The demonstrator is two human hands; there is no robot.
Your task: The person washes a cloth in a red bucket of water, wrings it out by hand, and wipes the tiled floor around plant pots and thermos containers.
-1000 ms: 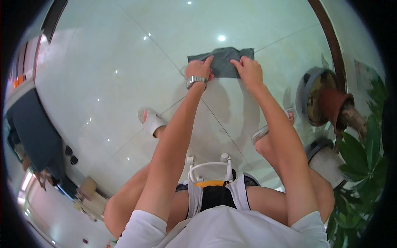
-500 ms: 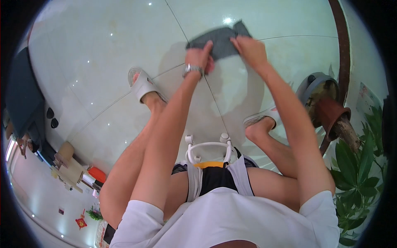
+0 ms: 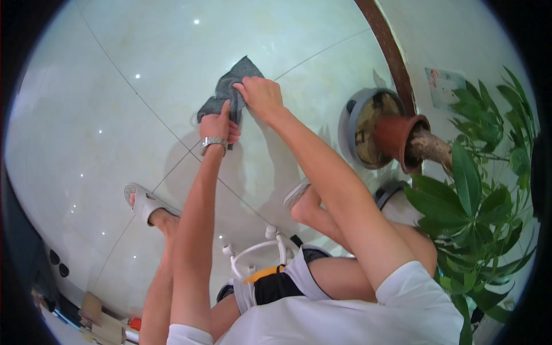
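Observation:
Out in front of my knees, a dark grey cloth (image 3: 231,85) is held up above the tiled floor in both hands, creased in the middle. My left hand (image 3: 216,126), with a silver watch (image 3: 214,141) on its wrist, grips the lower left part, its thumb lying over the fabric. Higher up and to the right, my right hand (image 3: 262,96) pinches the cloth between thumb and fingers. One corner sticks up beyond the right hand, and a strip hangs down beside the left hand. Part of the cloth is hidden behind my fingers.
At right stands a brown plant pot (image 3: 397,141) by a round grey wheeled stand (image 3: 352,129), with green leaves (image 3: 460,195) spreading near my right arm. A white wheeled chair base (image 3: 253,253) sits between my legs. Dark shoes (image 3: 58,262) lie far left.
The view has turned, so the plant and stand appear farther in. The cloth, stretched wider before, is now more folded, with a corner pointing up. Both hands still hold it.

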